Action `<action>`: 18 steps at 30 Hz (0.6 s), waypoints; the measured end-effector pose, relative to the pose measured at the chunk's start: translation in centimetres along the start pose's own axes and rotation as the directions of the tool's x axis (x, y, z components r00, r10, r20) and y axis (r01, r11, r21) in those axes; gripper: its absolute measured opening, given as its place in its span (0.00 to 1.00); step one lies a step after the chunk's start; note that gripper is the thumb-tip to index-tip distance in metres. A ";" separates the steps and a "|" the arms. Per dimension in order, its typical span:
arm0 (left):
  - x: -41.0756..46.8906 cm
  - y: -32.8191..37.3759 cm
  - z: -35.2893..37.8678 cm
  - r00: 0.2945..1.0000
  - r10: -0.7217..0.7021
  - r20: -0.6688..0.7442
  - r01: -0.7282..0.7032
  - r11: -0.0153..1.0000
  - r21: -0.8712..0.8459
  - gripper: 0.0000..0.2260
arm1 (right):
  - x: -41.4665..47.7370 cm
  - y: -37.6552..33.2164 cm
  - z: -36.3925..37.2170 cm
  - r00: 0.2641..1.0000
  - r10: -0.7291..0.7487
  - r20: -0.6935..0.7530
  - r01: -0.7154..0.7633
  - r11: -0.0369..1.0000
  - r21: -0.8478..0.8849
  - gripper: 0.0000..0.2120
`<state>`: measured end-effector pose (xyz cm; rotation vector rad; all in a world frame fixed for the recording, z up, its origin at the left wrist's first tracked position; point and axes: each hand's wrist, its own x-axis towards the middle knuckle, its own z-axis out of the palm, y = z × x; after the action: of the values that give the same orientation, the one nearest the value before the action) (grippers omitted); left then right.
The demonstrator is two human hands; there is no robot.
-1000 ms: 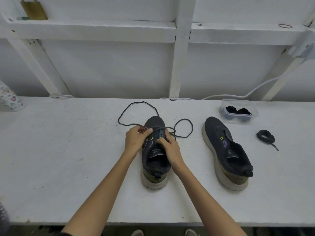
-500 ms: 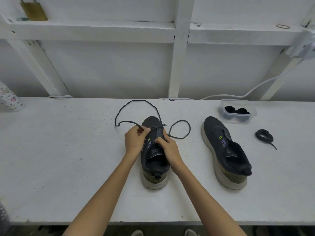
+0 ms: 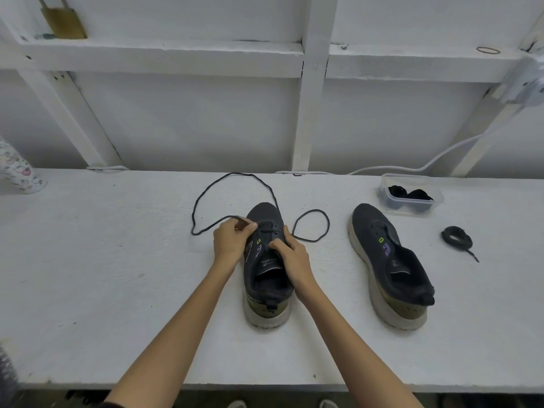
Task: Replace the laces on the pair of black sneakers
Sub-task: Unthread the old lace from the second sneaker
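Sneaker in work (image 3: 266, 278): on counter (image 3: 117, 275), toe away; second sneaker (image 3: 388, 266) well apart, unlaced.
Left hand (image 3: 232, 241): pinches lace (image 3: 206, 198) by the lowest eyelets.
Right hand (image 3: 290, 254): grips the tongue area.
Technique: draw both ends even before crossing.

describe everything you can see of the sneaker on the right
The right sneaker is a black, knit-looking low-top with a thick off-white sole, an olive heel patch, and a small yellow-green square and purple mark on its side. Its eyelets show no lace. It stands upright on the white table, toe away from the person, heel angled rightward. Only the table touches it; a coiled lace lies apart to its right.
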<state>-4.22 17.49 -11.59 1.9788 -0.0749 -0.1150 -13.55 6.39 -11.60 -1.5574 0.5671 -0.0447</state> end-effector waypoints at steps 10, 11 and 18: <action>0.2 1.3 0.2 0.999 -0.003 -0.053 -0.001 0.998 -0.067 0.09 | -0.2 0.2 0.0 0.999 0.001 -0.043 0.000 1.000 0.027 0.32; -0.1 1.0 0.4 1.000 0.021 -0.014 -0.022 1.000 -0.008 0.10 | -0.2 0.2 0.0 0.999 -0.001 -0.045 0.002 1.000 0.023 0.31; -1.1 0.4 0.9 0.989 0.124 -0.078 -0.117 0.989 0.093 0.03 | -0.2 0.3 0.0 0.999 -0.024 -0.049 0.025 1.000 0.018 0.29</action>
<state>-5.41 16.68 -11.54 2.0588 -0.1468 0.0506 -13.82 6.44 -11.86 -1.5486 0.5847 -0.1061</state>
